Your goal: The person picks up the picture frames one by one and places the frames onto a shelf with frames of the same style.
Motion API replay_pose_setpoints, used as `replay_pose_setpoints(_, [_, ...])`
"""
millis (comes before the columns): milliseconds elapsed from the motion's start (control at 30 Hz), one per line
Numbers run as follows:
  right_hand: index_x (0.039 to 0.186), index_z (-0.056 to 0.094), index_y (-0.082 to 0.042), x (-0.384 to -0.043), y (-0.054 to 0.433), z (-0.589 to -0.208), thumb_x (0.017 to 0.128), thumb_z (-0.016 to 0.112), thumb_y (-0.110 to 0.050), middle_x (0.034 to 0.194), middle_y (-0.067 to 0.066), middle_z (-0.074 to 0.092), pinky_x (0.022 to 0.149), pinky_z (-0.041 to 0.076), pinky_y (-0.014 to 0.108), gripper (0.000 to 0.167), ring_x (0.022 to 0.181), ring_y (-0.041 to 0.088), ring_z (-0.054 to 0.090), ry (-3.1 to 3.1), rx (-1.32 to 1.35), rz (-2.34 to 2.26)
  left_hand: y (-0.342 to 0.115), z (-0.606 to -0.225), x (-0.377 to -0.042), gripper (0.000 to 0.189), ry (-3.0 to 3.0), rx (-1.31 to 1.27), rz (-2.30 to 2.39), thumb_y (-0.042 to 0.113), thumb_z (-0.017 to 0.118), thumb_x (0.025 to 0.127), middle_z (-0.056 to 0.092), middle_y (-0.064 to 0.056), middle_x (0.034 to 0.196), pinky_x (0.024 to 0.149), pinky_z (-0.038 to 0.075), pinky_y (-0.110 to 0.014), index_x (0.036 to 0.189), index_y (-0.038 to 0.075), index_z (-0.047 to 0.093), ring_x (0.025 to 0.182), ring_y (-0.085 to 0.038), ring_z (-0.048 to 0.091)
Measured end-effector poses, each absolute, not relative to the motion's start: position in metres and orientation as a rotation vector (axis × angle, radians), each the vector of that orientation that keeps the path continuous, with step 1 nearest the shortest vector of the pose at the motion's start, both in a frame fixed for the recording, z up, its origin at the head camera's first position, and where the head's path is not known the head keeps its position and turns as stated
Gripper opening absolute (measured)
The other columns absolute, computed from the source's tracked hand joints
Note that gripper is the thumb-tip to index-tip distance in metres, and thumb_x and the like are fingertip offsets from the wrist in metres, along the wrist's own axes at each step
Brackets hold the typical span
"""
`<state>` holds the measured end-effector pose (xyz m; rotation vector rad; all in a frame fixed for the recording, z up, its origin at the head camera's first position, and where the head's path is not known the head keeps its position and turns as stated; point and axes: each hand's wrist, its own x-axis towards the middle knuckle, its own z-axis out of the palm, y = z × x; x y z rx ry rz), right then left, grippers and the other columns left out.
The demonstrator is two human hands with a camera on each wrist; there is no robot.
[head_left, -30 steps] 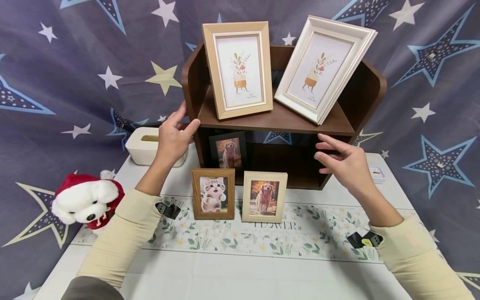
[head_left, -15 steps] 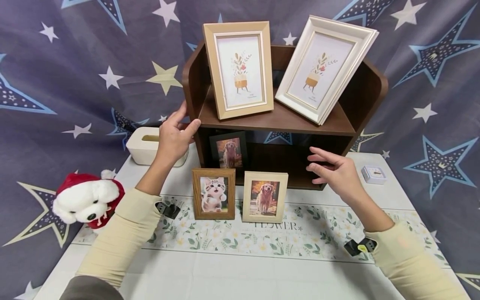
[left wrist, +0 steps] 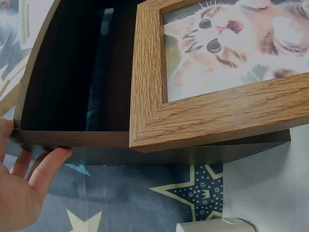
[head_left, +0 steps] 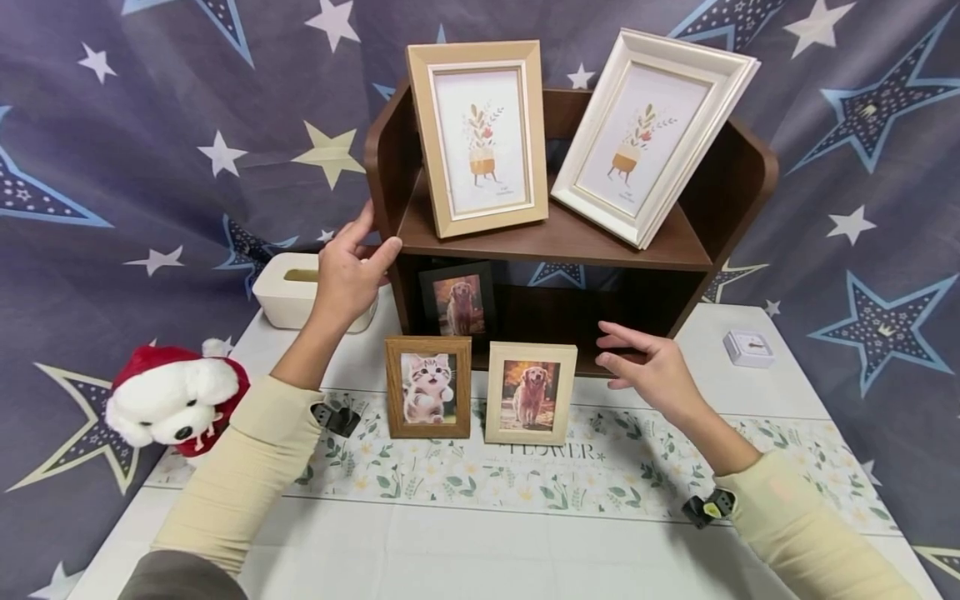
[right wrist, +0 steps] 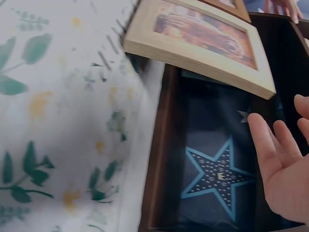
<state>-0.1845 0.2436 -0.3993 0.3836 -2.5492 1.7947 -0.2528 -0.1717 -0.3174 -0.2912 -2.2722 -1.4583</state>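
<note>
A dark brown two-tier shelf (head_left: 555,242) stands at the back of the table. My left hand (head_left: 348,271) grips its left side panel, thumb at the front; in the left wrist view the fingertips meet the panel's edge. My right hand (head_left: 652,367), fingers loosely spread, hovers before the lower tier, right of a pale wood picture frame (head_left: 531,392) with a dog photo, apart from it. Beside that frame stands a brown wood frame (head_left: 427,388) with a kitten photo. A black frame (head_left: 457,302) sits in the lower tier. A tan frame (head_left: 480,142) and a tilted white frame (head_left: 652,137) occupy the top.
On the left are a white tissue box (head_left: 288,292) and a plush dog (head_left: 176,404) in red. A small clock (head_left: 748,347) lies at the right. A floral runner (head_left: 600,475) crosses the table (head_left: 450,550); a starry cloth (head_left: 225,83) hangs behind.
My right hand has moved down and left, from the shelf's right side toward the pale wood frame, uncovering the small clock. The left hand stays on the shelf.
</note>
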Motion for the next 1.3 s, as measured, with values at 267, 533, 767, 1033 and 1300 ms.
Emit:
replay_pose_setpoints(267, [0.146,0.056,-0.005,-0.183,0.24,-0.416,0.096,0.073,-0.018,0.131,0.028,0.064,0.068,0.067,0.037,0.054,0.094,0.01,0.074,-2.597,0.407,1.813,-0.172,-0.319,-0.254,0.063,-2.26,-0.305,-1.454,0.024,0.07,0.098,0.063,-0.013,0.134,0.056,0.058,-0.011,0.154,0.032,0.044,0.082,0.007,0.063])
replay_pose_setpoints(533, [0.144,0.058,-0.006,-0.18,0.233,-0.431,0.095,0.073,-0.015,0.131,0.026,0.065,0.068,0.067,0.037,0.052,0.095,0.007,0.073,-2.583,0.388,1.868,-0.171,-0.319,-0.253,0.063,-2.268,-0.295,-1.461,0.024,0.07,0.097,0.063,-0.013,0.135,0.056,0.057,-0.011,0.154,0.032,0.044,0.081,0.009,0.062])
replay_pose_setpoints(767, [0.146,0.055,-0.004,-0.177,0.225,-0.445,0.094,0.072,-0.009,0.13,0.03,0.063,0.073,0.065,0.049,0.055,0.095,0.006,0.074,-2.502,0.403,1.97,-0.171,-0.318,-0.253,0.064,-2.269,-0.284,-1.469,0.023,0.071,0.097,0.062,-0.012,0.136,0.057,0.06,-0.015,0.154,0.032,0.043,0.082,0.007,0.063])
replay_pose_setpoints(1033, [0.155,0.044,-0.011,-0.172,0.219,-0.459,0.095,0.071,-0.006,0.136,0.031,0.06,0.069,0.067,0.044,0.067,0.1,0.006,0.073,-2.449,0.432,2.071,-0.172,-0.317,-0.253,0.063,-2.275,-0.272,-1.463,0.024,0.07,0.097,0.062,-0.011,0.137,0.056,0.058,-0.012,0.154,0.034,0.043,0.084,0.005,0.063])
replay_pose_setpoints(1300, [0.159,0.037,-0.016,-0.167,0.214,-0.472,0.092,0.073,-0.002,0.132,0.024,0.064,0.071,0.065,0.052,0.078,0.105,0.008,0.073,-2.392,0.423,2.151,-0.171,-0.317,-0.252,0.063,-2.274,-0.279,-1.475,0.024,0.07,0.097,0.062,-0.011,0.136,0.058,0.06,-0.016,0.154,0.033,0.043,0.083,0.006,0.063])
